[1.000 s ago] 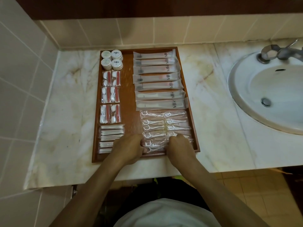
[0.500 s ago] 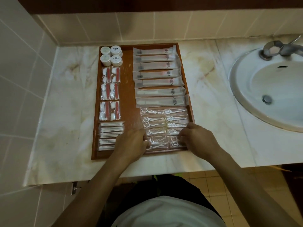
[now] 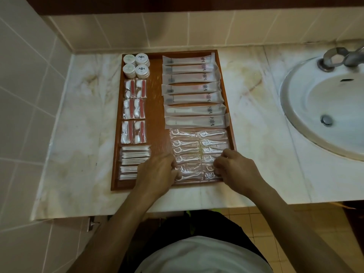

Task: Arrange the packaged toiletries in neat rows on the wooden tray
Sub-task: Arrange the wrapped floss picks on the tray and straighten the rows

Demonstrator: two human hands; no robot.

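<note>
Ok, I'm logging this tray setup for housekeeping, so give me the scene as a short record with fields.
surface: marble counter, sink on the right
tray: wooden tray
left column: round containers, red-and-white packets, cotton swab packs
right column: long sachets, floss pick packets
left hand: fingers on floss pick packets
right hand: fingers on floss pick packets

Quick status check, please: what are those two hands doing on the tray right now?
Left hand and right hand both pinching floss pick packets at near right of wooden tray. Other rows neat. Nothing in the way.
</note>
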